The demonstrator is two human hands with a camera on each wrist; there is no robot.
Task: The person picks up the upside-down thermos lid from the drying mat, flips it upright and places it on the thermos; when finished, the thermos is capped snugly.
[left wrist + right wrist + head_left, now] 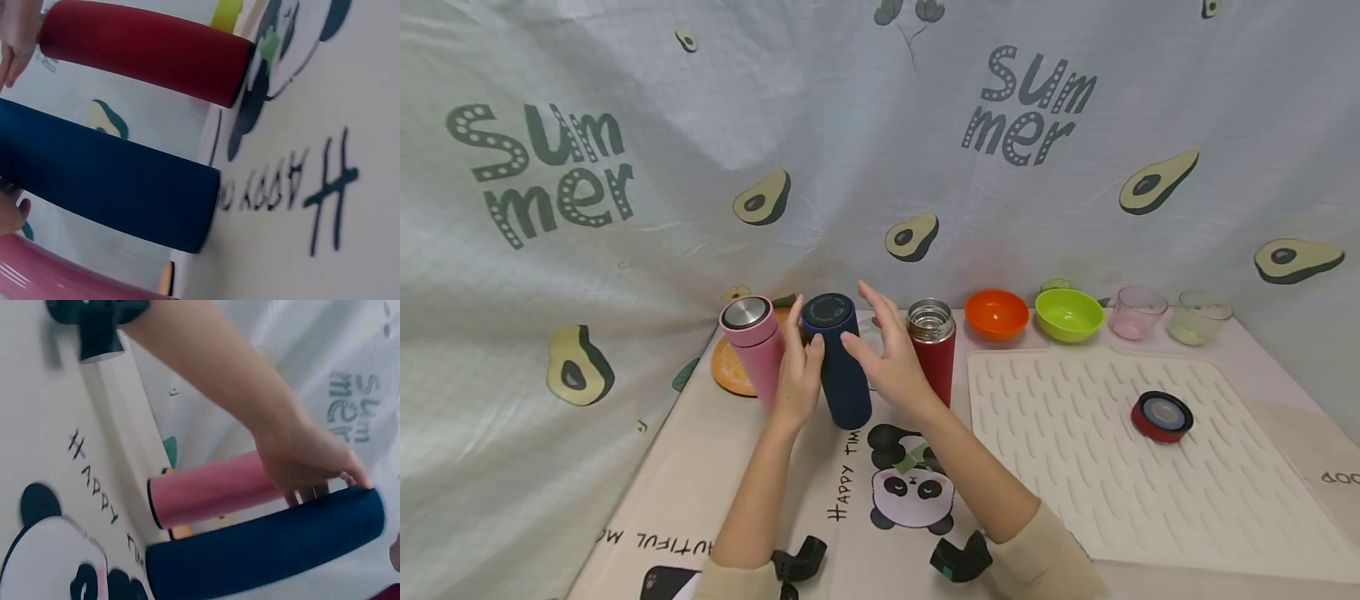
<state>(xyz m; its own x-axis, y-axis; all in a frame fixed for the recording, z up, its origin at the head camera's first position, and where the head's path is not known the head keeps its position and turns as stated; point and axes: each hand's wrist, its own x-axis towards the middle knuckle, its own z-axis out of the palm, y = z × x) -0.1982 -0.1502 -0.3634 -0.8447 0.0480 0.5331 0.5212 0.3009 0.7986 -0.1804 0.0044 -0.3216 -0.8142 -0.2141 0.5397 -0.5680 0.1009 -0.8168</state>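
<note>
The blue bottle (847, 387) stands near the surface's (700, 467) far edge, between the pink bottle (756, 350) and the open red bottle (936, 362). The left hand (799, 379) touches its side with a loose grip, maybe to keep it steady. The right hand (892, 362) holds nothing, fingers spread close by. The red lid (1162, 417) lies flat toward the right edge, perhaps so it won't roll.

In the left wrist view, edges crop the blue bottle (106, 175) and the pink bottle (56, 275)
</note>
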